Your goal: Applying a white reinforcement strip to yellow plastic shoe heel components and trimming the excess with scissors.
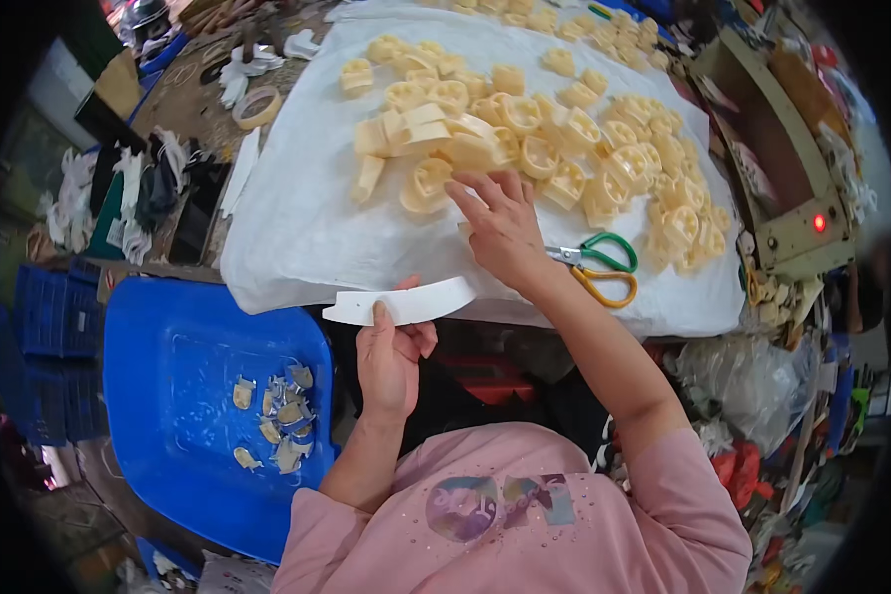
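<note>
A white curved strip (418,303) is pinched between thumb and fingers of the left hand (394,346), at the near edge of the white cloth (302,213) that covers the tabletop (190,99). The right hand (500,223) is over the cloth, fingers bent, their tips at the nearest of the cream molded pieces (521,117); whether they grip one, I cannot tell. The pieces spread from the middle to the far edge, and on the right come close to the cloth's side, leaving a narrow margin. The widest open room is bare cloth to the pile's left. Scissors (606,283) lie just right of the right wrist, narrowing the near right part. Beyond the right edge stands a metal box (800,252); below the near left edge, a blue tub (153,381) holds scraps (289,416).
</note>
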